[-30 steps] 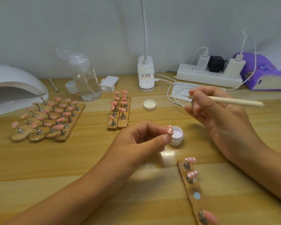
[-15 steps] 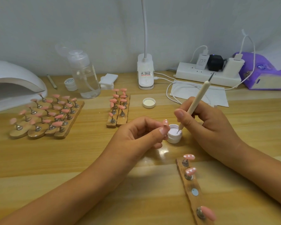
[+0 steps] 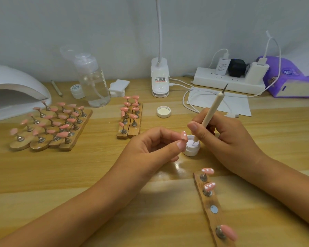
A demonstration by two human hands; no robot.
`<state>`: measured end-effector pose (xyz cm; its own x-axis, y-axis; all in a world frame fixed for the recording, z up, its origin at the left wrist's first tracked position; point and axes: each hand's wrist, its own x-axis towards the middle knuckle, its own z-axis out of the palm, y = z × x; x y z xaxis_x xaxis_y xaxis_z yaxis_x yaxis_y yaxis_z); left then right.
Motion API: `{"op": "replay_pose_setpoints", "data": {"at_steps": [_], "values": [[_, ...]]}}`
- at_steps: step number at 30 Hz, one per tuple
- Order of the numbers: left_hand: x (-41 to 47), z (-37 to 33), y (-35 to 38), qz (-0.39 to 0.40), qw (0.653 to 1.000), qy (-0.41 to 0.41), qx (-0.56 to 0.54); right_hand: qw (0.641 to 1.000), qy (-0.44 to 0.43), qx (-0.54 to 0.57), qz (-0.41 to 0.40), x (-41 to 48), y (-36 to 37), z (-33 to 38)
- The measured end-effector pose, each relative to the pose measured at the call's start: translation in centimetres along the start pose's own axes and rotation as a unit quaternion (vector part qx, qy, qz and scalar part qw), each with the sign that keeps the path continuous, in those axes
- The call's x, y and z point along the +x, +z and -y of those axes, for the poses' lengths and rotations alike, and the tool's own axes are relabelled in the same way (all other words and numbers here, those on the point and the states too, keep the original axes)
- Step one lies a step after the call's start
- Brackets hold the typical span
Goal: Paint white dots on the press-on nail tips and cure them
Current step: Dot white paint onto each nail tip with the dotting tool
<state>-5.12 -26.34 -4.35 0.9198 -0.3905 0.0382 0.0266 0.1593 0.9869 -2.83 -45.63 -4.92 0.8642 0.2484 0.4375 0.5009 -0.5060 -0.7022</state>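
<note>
My left hand [image 3: 155, 148] pinches a pink nail tip [image 3: 184, 135] on its stand between thumb and fingers; the tip carries white dots. My right hand [image 3: 227, 139] grips a cream dotting pen [image 3: 212, 111], held upright with its lower tip dipped in the small white paint jar [image 3: 192, 147] just right of the held nail. In front lies a wooden holder strip [image 3: 210, 205] with two dotted pink tips [image 3: 208, 171], one bare magnet and a plain pink tip [image 3: 228, 231]. The white curing lamp [image 3: 12, 91] stands at the far left.
Several wooden holders of plain pink tips [image 3: 48, 125] lie at left, two more strips [image 3: 130, 116] in the middle. The jar's lid [image 3: 163, 111], a pump bottle [image 3: 92, 81], a clip lamp base [image 3: 160, 77], a power strip [image 3: 228, 81] with cables, paper and a purple tissue pack [image 3: 291, 77] line the back.
My right hand swung the pen from lying sideways to upright and lowered its tip into the paint jar. My left hand kept hold of the nail tip, shifting slightly.
</note>
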Motion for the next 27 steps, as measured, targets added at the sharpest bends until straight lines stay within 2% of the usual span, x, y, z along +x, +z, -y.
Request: {"op": "replay_pose_setpoints", "data": {"at_steps": [6,9,12,15,19,24,27], "values": [[-0.1,-0.1,0.0,0.001,1.0,-0.002,0.005,1.0,-0.001,-0.006,-0.001,0.0,0.0,0.2],[-0.1,-0.2,0.0,0.002,1.0,-0.001,-0.001,0.999,0.01,0.023,-0.026,0.0,-0.1,0.3],[-0.1,-0.2,0.1,-0.004,1.0,-0.003,-0.004,0.981,0.043,0.16,-0.096,0.2,-0.4,0.6],[-0.1,-0.3,0.1,-0.001,1.0,-0.002,-0.006,0.934,0.081,0.313,-0.15,0.4,-0.8,0.9],[-0.2,-0.5,0.2,0.0,1.0,0.001,0.0,0.891,0.117,0.422,-0.123,0.2,-0.8,0.8],[-0.3,-0.6,0.3,0.009,1.0,0.009,0.015,0.867,0.098,0.486,-0.048,-0.4,-0.3,1.6],[-0.3,-0.6,0.3,0.012,1.0,0.01,0.022,0.859,0.092,0.502,-0.03,-0.5,-0.1,2.1]]}}
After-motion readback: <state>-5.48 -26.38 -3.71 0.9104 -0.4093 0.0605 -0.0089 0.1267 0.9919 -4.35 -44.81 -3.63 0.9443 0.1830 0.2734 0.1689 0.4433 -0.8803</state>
